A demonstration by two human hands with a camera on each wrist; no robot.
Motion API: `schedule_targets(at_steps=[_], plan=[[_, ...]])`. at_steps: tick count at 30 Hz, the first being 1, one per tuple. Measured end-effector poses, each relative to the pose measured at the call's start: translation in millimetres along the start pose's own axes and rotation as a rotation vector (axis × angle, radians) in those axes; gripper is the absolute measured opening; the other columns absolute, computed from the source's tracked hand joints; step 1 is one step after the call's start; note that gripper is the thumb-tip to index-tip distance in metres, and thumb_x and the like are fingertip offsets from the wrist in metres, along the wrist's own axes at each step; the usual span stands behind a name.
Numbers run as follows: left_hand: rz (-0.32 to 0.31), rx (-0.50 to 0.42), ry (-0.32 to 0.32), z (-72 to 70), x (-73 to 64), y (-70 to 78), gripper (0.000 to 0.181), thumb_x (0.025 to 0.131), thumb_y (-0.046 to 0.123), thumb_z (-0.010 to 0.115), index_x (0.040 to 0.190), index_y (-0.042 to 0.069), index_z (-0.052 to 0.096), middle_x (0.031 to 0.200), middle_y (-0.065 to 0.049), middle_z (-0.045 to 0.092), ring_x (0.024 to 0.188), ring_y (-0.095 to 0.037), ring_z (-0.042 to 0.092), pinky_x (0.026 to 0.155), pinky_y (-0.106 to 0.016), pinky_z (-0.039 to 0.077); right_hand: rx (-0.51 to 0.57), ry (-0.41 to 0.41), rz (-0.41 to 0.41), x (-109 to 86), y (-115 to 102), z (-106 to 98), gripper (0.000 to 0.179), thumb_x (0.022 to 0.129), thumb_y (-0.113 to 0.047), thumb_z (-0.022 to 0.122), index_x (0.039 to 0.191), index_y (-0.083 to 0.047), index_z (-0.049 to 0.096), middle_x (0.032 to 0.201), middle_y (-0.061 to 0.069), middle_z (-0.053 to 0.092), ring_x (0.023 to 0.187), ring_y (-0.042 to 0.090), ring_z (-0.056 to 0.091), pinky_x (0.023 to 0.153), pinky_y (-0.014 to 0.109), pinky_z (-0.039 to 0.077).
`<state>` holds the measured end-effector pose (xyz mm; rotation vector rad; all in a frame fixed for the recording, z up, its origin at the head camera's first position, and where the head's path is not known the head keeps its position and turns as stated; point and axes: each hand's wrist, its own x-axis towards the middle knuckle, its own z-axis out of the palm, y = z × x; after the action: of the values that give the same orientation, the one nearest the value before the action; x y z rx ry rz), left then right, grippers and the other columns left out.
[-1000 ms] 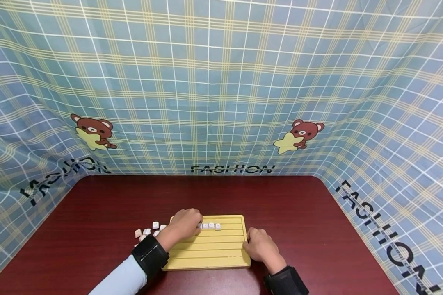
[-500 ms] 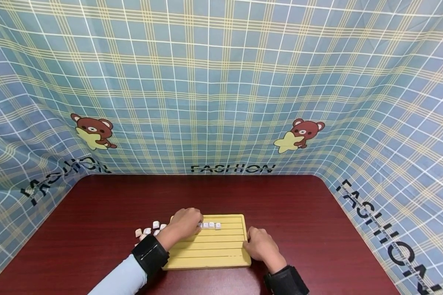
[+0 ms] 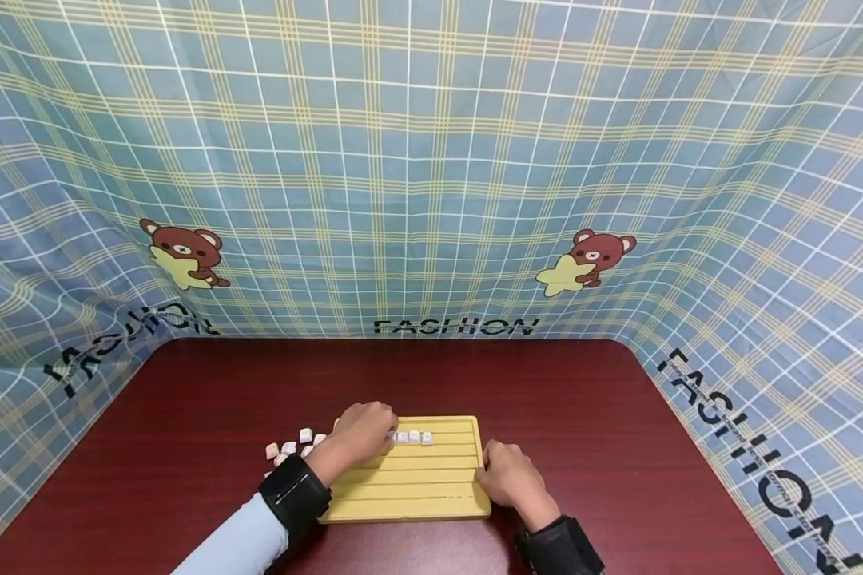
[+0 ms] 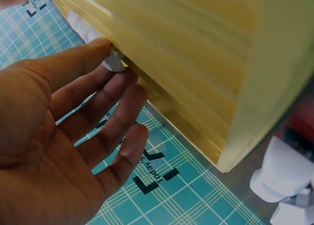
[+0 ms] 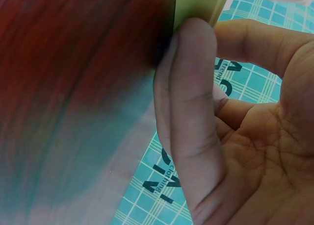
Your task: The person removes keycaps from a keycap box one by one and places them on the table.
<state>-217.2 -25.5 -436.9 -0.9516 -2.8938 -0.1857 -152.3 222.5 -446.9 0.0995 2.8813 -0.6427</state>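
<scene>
A yellow tray (image 3: 410,484) with raised ridges lies on the table. Along its far groove several white keycaps (image 3: 414,437) stand in a row. My left hand (image 3: 363,431) is over the tray's far left part. In the left wrist view, its thumb and index finger pinch a white keycap (image 4: 114,62) at the end of the row, and the other fingers are loosely bent. My right hand (image 3: 512,477) grips the tray's right edge, and in the right wrist view the tray's edge (image 5: 198,7) sits between its thumb and fingers.
Several loose keycaps (image 3: 305,435), white and cream, lie on the table left of the tray, partly hidden by the left forearm. The dark red table (image 3: 618,447) meets a checked cloth (image 3: 431,200) at the back and sides. Both wrists carry black bands.
Both hands and the tray stay in place relative to each other. The head view has shifted very slightly.
</scene>
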Motion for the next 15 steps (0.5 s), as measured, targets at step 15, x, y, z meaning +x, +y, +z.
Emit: schedule_targets(at_steps=[15], plan=[[-0.016,-0.001,-0.008,-7.0,-5.0,-6.3,0.027,0.083,0.015,0.076,0.064,0.017,0.056,0.065,0.005,0.047,0.061,-0.008,0.035,0.058,-0.028,0.029,-0.009,-0.012,0.006,-0.6,-0.7,-0.3,0.018,0.087,-0.018,0.067,0.077,-0.012,0.053,0.073,0.004,0.051,0.063,0.02,0.05,0.055,0.032,0.039]])
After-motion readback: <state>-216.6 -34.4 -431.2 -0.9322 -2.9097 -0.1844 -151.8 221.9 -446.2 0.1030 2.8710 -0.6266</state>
